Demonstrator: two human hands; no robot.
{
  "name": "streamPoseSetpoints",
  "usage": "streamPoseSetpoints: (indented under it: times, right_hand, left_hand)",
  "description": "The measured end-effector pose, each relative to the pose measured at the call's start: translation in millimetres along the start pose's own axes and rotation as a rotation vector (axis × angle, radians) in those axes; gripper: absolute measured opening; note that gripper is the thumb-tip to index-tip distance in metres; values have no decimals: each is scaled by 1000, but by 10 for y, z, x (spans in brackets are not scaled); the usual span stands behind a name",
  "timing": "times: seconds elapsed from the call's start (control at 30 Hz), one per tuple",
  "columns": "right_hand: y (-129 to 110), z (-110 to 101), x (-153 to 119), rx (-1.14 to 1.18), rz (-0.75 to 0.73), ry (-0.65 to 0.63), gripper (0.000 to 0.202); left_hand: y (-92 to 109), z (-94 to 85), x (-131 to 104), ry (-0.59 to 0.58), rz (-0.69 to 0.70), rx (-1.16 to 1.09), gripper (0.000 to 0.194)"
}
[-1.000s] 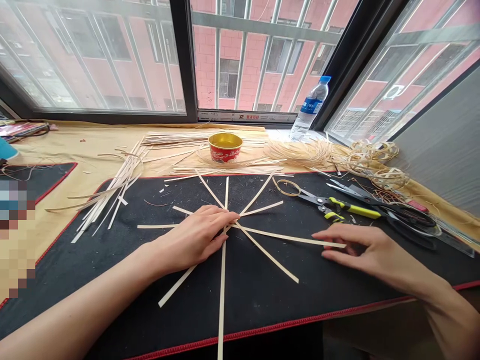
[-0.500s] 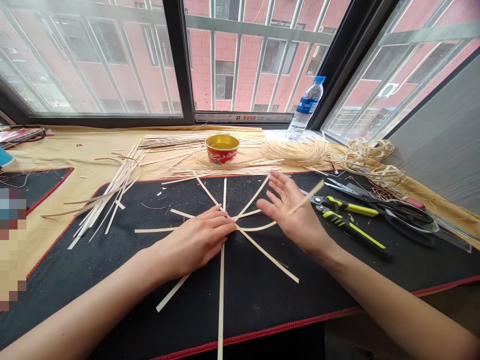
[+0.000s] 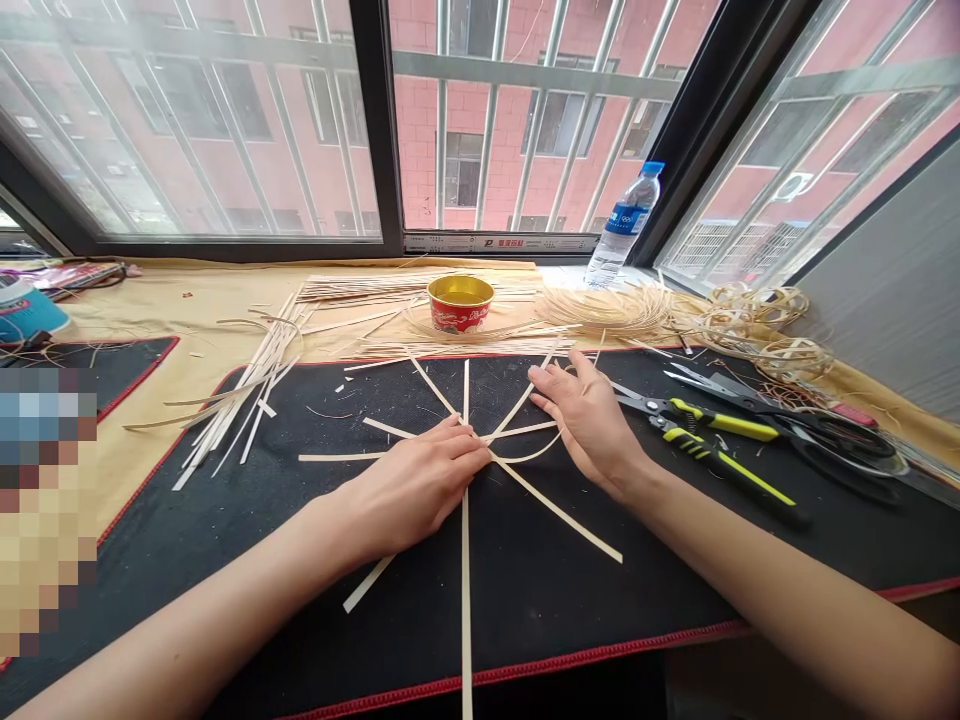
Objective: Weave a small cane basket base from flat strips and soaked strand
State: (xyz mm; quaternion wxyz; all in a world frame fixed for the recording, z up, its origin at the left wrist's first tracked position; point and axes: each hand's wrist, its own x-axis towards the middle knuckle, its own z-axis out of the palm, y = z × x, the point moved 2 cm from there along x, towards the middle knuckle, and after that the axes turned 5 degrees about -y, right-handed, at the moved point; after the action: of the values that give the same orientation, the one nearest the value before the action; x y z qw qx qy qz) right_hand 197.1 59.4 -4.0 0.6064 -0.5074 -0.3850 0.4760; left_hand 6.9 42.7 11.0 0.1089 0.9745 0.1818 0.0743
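Note:
Pale flat strips (image 3: 466, 600) cross in a star shape on the black mat (image 3: 555, 620). My left hand (image 3: 427, 475) presses on their crossing point, fingers together, partly hiding it. To the right, my right hand (image 3: 589, 420) is at a strip (image 3: 536, 455) that curves up from the crossing. Its thumb and fingers are bent around that strip, whose upper end rises behind the hand. Another strip (image 3: 517, 400) runs diagonally up towards the right fingertips.
Yellow-black pliers (image 3: 739, 478) and large black scissors (image 3: 825, 430) lie right. Behind stand a red-gold bowl (image 3: 460, 310) and a water bottle (image 3: 624, 225). Loose strips (image 3: 251, 375) lie left, coiled strips (image 3: 607, 305) at the back. A blue container (image 3: 30, 312) stands far left.
The view has shifted, so the scene sits slightly further right. My right hand has turned and closed inwards, bending the right strip upwards. My left hand remains on the crossing.

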Motion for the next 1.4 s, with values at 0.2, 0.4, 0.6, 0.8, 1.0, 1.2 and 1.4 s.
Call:
streamPoseSetpoints:
  times: [0.2, 0.4, 0.6, 0.8, 1.0, 1.2, 1.4]
  right_hand:
    - [17, 112, -57, 60, -92, -67, 65]
    - [59, 183, -137, 173, -29, -325, 48]
    - [84, 214, -91, 190, 40, -409, 32]
    - [37, 244, -101, 144, -43, -561, 38]
    - [68, 186, -11, 43, 35, -671, 51]
    - [94, 158, 31, 107, 42, -638, 48]
    - [68, 201, 25, 131, -97, -681, 44]
  left_hand:
    - [10, -21, -7, 2, -5, -1, 30]
    - [14, -35, -5, 3, -15, -7, 28]
    - [-5, -18, -8, 35, -17, -20, 26]
    - [-21, -11, -5, 26, -40, -47, 28]
    - [-31, -19, -2, 53, -27, -44, 26]
    - [-46, -19, 3, 54, -27, -54, 25]
    - [-51, -14, 2, 53, -32, -70, 25]
